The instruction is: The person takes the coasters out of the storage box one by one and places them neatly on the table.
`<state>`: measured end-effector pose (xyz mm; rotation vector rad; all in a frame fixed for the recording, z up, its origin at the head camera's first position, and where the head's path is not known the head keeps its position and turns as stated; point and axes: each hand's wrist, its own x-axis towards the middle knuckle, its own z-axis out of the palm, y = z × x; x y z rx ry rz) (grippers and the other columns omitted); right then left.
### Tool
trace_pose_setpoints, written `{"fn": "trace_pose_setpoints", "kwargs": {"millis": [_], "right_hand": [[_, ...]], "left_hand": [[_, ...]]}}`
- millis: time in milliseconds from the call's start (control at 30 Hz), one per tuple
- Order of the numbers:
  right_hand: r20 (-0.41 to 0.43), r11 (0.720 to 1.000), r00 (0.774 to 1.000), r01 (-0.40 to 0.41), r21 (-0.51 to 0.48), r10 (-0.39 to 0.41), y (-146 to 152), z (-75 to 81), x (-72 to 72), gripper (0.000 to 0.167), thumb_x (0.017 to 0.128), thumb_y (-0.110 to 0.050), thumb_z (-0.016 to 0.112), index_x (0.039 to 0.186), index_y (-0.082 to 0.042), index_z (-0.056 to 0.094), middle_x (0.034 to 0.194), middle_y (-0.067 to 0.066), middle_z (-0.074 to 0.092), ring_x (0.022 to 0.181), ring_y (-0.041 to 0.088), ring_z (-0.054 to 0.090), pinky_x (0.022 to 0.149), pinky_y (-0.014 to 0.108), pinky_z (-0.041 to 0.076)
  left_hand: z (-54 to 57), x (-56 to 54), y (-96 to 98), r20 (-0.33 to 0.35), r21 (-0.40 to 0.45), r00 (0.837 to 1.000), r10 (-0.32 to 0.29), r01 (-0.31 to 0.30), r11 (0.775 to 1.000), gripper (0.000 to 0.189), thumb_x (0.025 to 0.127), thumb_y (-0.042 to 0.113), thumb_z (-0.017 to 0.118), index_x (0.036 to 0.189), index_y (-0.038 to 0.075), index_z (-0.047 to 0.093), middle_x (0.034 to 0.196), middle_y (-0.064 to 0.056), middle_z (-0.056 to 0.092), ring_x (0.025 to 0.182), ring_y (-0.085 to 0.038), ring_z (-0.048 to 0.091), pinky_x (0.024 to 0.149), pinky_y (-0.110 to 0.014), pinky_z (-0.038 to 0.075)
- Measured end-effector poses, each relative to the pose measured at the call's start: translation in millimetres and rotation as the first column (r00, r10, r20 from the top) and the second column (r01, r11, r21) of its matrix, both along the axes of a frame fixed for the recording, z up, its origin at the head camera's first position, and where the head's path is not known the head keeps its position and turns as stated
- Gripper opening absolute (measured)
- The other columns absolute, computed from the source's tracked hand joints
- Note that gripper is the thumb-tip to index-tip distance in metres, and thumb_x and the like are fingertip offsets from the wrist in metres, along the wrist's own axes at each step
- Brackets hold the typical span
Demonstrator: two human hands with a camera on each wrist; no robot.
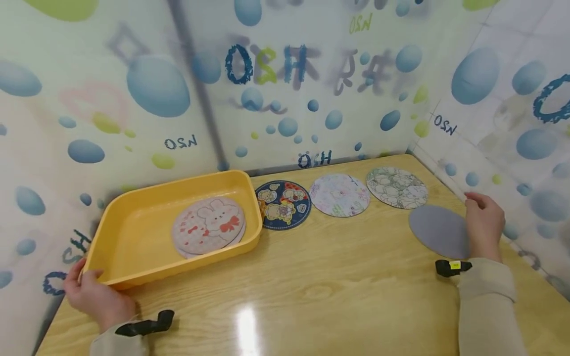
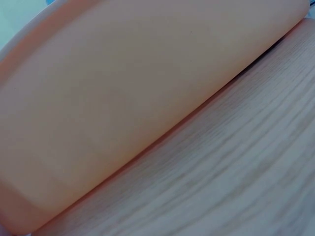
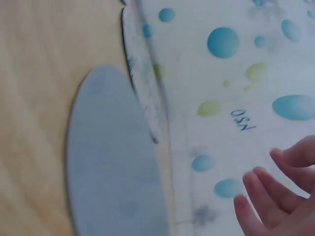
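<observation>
At its left front corner, a yellow plastic tray is gripped by my left hand, the thumb over the rim. The tray's outer wall fills much of the left wrist view. Inside it lies a round pink mat with a bunny, on top of another round mat that mostly hides beneath. My right hand is beside a plain grey-blue round mat, at its right edge. In the right wrist view the right hand's fingers are loosely bent and apart, with nothing between them.
Right of the tray, along the back of the wooden table, lie a dark blue bear mat, a pale floral mat and a green-and-white patterned mat. Dotted wall covering borders the table at the back and right.
</observation>
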<state>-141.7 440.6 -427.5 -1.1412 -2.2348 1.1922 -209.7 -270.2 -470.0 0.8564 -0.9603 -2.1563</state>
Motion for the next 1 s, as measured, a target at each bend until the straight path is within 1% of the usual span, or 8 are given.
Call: {"fn": "trace_pose_setpoints", "kwargs": {"millis": [100,200,300,400,567,667,900,1000], "right_hand": [[-0.064,0.999,0.997,-0.032,0.011,0.033,-10.4,9.4,3.0,0.044,0.09,-0.041,0.037,0.13,-0.025,0.047,0.117,-0.007,0.051,0.101,0.009,0.049,0.082,0.023,0.04],[-0.158,0.996,0.984,-0.088,0.005,0.088,-18.2,19.8,4.4,0.042,0.091,-0.039,0.038,0.129,-0.021,0.048,0.108,-0.007,0.056,0.085,-0.001,0.054,0.071,0.011,0.043],[-0.244,0.99,0.96,-0.14,0.005,0.137,-24.6,30.0,3.9,0.04,0.092,-0.035,0.04,0.127,-0.017,0.05,0.102,-0.005,0.059,0.081,0.002,0.058,0.066,0.009,0.045],[-0.28,0.981,0.941,-0.191,0.033,0.192,-33.6,38.1,2.3,0.039,0.092,-0.033,0.04,0.125,-0.016,0.052,0.098,-0.006,0.059,0.08,0.004,0.059,0.065,0.009,0.046],[-0.309,0.945,0.894,-0.29,0.153,0.325,-53.4,45.6,-2.3,0.037,0.092,-0.032,0.041,0.123,-0.015,0.052,0.096,-0.006,0.06,0.076,0.001,0.06,0.064,0.01,0.046],[-0.302,0.921,0.873,-0.338,0.192,0.383,-64.9,45.1,-5.6,0.036,0.092,-0.032,0.041,0.123,-0.015,0.052,0.095,-0.006,0.061,0.076,0.001,0.06,0.064,0.011,0.046],[-0.249,0.891,0.86,-0.398,0.218,0.445,-86.1,40.4,-16.4,0.038,0.092,-0.035,0.04,0.123,-0.016,0.051,0.1,0.0,0.062,0.078,0.006,0.059,0.063,0.013,0.047],[-0.246,0.879,0.848,-0.422,0.223,0.47,-93.8,39.1,-20.4,0.039,0.092,-0.036,0.039,0.123,-0.016,0.051,0.102,0.005,0.061,0.078,0.009,0.059,0.063,0.014,0.047]], "left_hand": [[-2.4,1.4,1.0,-0.006,0.004,1.0,-0.006,0.006,1.0,0.036,0.084,0.001,0.043,0.115,0.016,0.051,0.123,0.003,0.046,0.109,-0.016,0.048,0.086,-0.024,0.044],[-4.1,0.4,3.9,-0.042,0.004,0.999,-0.001,0.001,1.0,0.035,0.083,-0.001,0.041,0.114,0.013,0.053,0.122,0.001,0.047,0.109,-0.017,0.048,0.087,-0.026,0.044],[-3.2,-2.6,5.6,-0.063,0.004,0.998,0.003,-0.003,1.0,0.035,0.083,-0.001,0.041,0.112,0.012,0.055,0.121,0.0,0.048,0.109,-0.018,0.049,0.087,-0.027,0.044],[-2.3,-4.6,6.7,-0.066,0.005,0.998,0.003,-0.003,1.0,0.034,0.083,-0.002,0.041,0.112,0.012,0.055,0.121,0.0,0.047,0.108,-0.018,0.049,0.087,-0.028,0.044],[-2.6,-6.0,8.2,-0.049,0.004,0.999,-0.018,0.018,1.0,0.035,0.083,-0.001,0.042,0.113,0.014,0.054,0.122,0.001,0.047,0.109,-0.018,0.049,0.088,-0.027,0.044],[-3.6,-5.6,8.3,-0.034,-0.002,0.999,-0.02,0.02,1.0,0.036,0.083,0.0,0.043,0.113,0.014,0.054,0.122,0.001,0.047,0.11,-0.017,0.048,0.088,-0.027,0.044],[-3.3,-3.3,2.9,-0.019,-0.034,1.0,-0.005,0.005,0.999,0.036,0.082,0.0,0.044,0.114,0.015,0.053,0.122,0.002,0.046,0.109,-0.016,0.048,0.089,-0.026,0.043],[-1.5,-1.1,-1.3,-0.01,-0.04,1.0,0.005,-0.006,0.999,0.036,0.082,0.001,0.044,0.114,0.015,0.053,0.122,0.002,0.046,0.109,-0.016,0.048,0.088,-0.024,0.043]]}}
